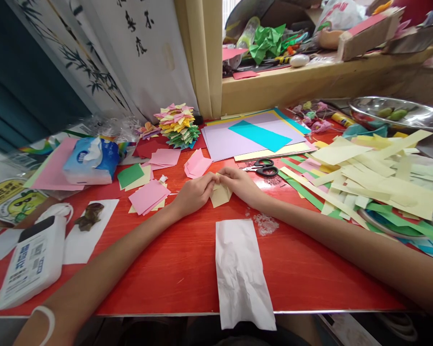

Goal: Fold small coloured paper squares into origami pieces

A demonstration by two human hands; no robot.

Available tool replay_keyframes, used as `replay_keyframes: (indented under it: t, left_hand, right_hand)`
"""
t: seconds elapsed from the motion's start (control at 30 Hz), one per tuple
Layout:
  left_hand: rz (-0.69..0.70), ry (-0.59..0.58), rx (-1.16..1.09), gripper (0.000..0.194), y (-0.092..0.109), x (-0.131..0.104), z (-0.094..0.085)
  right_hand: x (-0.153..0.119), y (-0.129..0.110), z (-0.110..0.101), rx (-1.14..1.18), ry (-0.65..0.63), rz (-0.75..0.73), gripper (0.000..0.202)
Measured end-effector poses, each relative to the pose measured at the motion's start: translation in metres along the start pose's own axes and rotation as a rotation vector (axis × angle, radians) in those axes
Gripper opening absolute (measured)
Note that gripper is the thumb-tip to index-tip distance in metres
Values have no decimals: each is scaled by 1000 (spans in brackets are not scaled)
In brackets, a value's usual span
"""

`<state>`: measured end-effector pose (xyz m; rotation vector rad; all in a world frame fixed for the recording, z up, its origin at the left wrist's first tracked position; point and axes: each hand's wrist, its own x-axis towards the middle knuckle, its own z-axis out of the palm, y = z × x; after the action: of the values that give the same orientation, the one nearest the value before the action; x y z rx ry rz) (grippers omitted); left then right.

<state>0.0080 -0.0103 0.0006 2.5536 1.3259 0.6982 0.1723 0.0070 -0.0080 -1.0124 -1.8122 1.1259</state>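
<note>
Hands, left hand and right hand, pinching yellow paper, scissors just behind, white bag nearer.

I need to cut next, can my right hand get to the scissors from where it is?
Probably yes. The right hand is on the yellow paper, and the scissors lie just beyond it on bare red table, with nothing between them.

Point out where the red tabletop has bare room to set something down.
Bare red tabletop lies between the left forearm and the white crumpled paper sheet, and again between that sheet and the right forearm. Crowded: the pale yellow and green paper strips at right, the pink paper squares and blue tissue pack at left.
</note>
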Motion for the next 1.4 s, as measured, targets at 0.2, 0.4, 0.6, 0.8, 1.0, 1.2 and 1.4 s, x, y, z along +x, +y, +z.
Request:
replay_keyframes:
  t: [0.2, 0.4, 0.6, 0.8, 1.0, 1.2, 1.4]
  left_hand:
    - [1, -5, -5, 20, -1, 0, 1]
    - [0, -2, 13, 19, -2, 0, 2]
    - [9, -5, -3, 18, -2, 0, 1]
    - [4, -2, 9, 18, -2, 0, 2]
    - [16, -6, 12, 18, -1, 0, 1]
    - [5, -10, 27, 17, -1, -1, 1]
    - [6, -3, 35, 18, -2, -1, 2]
  right_hand:
    - [1, 3, 0, -17, 0, -4, 21]
    - [1, 5, 0, -33, 1, -16, 21]
    - [2, 4, 0, -45, -7, -4, 22]
    - [1, 3, 0, -52, -11, -3, 21]
    - [1, 3, 0, -55, -10, 6, 22]
    - [2, 3, 1, -62, -8, -4, 22]
    - [1, 1, 1, -64, -13, 6, 21]
